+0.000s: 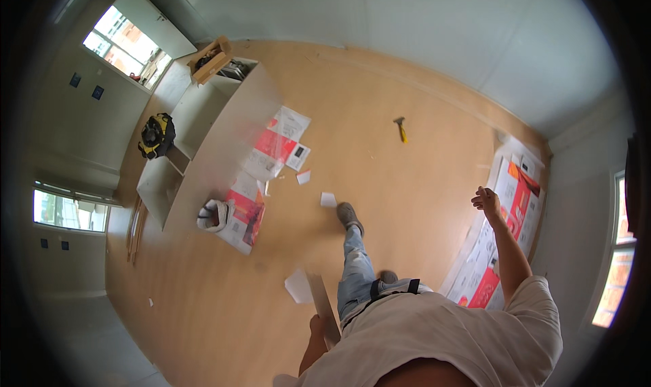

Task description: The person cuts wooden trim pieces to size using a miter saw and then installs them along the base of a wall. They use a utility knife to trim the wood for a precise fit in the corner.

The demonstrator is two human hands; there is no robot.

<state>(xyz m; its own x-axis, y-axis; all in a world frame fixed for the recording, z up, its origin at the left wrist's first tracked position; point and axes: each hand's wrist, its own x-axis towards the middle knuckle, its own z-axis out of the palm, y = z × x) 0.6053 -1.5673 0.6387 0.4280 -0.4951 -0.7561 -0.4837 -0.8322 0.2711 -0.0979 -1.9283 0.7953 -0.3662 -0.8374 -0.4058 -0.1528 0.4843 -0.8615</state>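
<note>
My left hand [317,325] hangs low beside my left leg, closed on the edge of a long, narrow board [324,307]. The board's lower part runs behind my shirt, and most of my fingers are hidden. Out to the right, my right arm is stretched away from my body. My right hand [486,201] has its fingers loosely bent and apart, with nothing in them. Below that hand, flattened red-and-white cardboard [521,200] lies along the right wall. A hammer [402,130] with a yellow handle rests on the wooden floor [352,95], ahead of my feet.
At the left stands a long white cabinet [230,126] bearing a yellow-and-black tool bag [156,136] and an open cardboard box [211,60]. Beside it lie printed cardboard sheets [274,143] and a whitish sack [215,215]. White scraps [328,200] lie near my front foot.
</note>
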